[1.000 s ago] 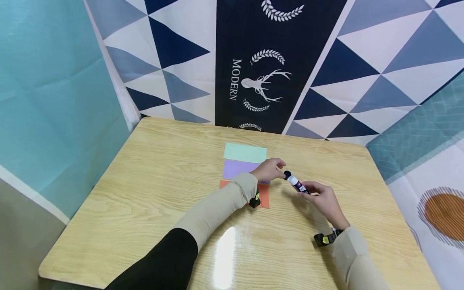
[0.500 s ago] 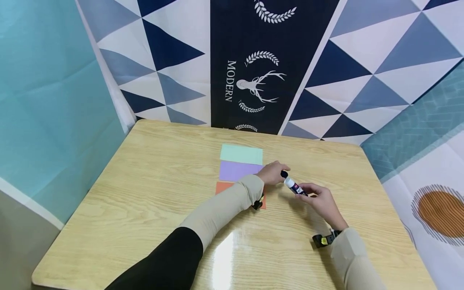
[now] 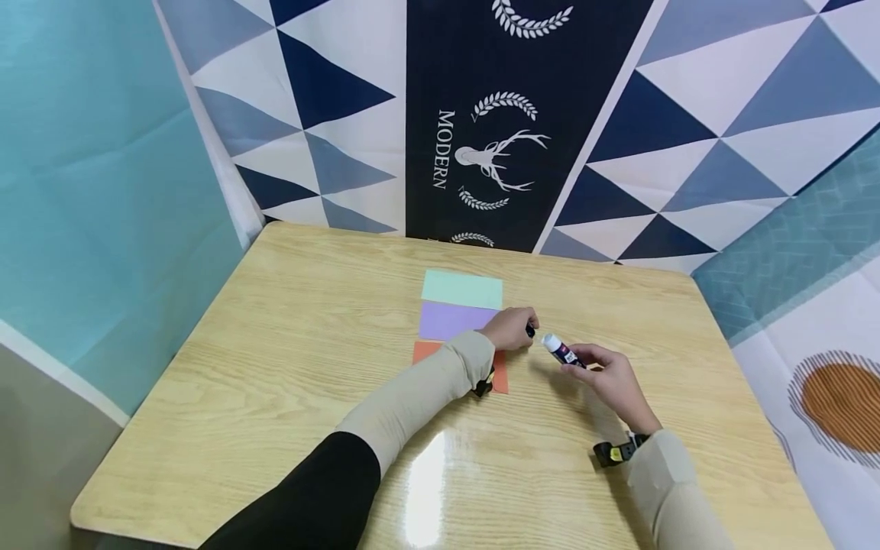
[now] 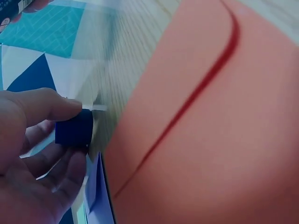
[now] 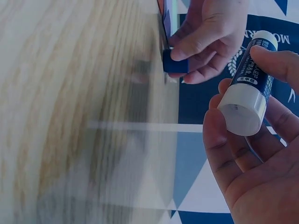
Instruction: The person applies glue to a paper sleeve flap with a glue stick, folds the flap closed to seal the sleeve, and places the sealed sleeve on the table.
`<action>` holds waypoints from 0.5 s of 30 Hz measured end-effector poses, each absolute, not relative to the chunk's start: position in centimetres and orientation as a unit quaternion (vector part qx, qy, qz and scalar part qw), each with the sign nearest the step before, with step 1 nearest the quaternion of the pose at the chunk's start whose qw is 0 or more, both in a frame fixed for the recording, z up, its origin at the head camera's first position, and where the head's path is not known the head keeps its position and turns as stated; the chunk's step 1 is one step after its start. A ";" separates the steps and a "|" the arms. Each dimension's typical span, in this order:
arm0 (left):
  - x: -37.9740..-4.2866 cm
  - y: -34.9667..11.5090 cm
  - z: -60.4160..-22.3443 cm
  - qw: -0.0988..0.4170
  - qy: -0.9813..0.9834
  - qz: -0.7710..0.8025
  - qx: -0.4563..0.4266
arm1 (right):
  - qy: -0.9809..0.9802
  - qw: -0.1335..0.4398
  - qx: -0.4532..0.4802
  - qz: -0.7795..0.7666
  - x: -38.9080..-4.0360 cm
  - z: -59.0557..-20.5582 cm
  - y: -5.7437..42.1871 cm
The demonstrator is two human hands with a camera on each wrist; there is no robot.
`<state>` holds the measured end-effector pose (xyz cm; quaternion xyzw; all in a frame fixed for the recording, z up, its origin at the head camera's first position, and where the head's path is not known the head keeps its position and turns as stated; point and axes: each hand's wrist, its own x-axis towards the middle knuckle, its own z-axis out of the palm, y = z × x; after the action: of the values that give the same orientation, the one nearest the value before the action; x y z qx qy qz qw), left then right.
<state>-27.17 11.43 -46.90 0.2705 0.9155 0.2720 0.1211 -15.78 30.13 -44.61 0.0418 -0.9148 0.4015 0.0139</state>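
Between the thumb and fingers of my left hand is a dark blue cap, pinched near the right edge of the paper pieces. My right hand holds a glue stick with a dark printed label, its white end uncovered and tilted toward the left hand. Cap and glue stick are apart. Under the left wrist lies an orange envelope with a curved flap edge, partly covered by the sleeve. A purple envelope and a mint green one lie beyond it in a column.
The wooden table has its far edge against a patterned cloth with triangles and a deer print. A teal cloth hangs at the left. Each wrist wears a black strap with a small camera.
The left hand has taken hold of the cap and pulled it off the glue stick, moving slightly left. The right hand has stayed nearly still with the glue stick.
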 end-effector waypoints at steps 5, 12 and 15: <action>-27.0 11.0 -47.2 0.114 0.922 0.299 0.218 | -0.915 0.013 0.036 0.401 -15.7 -44.4 30.0; -26.6 10.1 -46.8 0.100 0.912 0.347 0.196 | -0.914 0.009 0.034 0.404 -15.7 -44.2 29.8; -26.5 9.6 -46.5 0.093 0.900 0.380 0.192 | -0.915 0.012 0.034 0.402 -15.7 -44.1 29.8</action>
<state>-26.54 9.62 -46.51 0.1916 0.8999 0.3804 0.0934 -15.71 29.83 -44.14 0.0341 -0.9148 0.4022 0.0122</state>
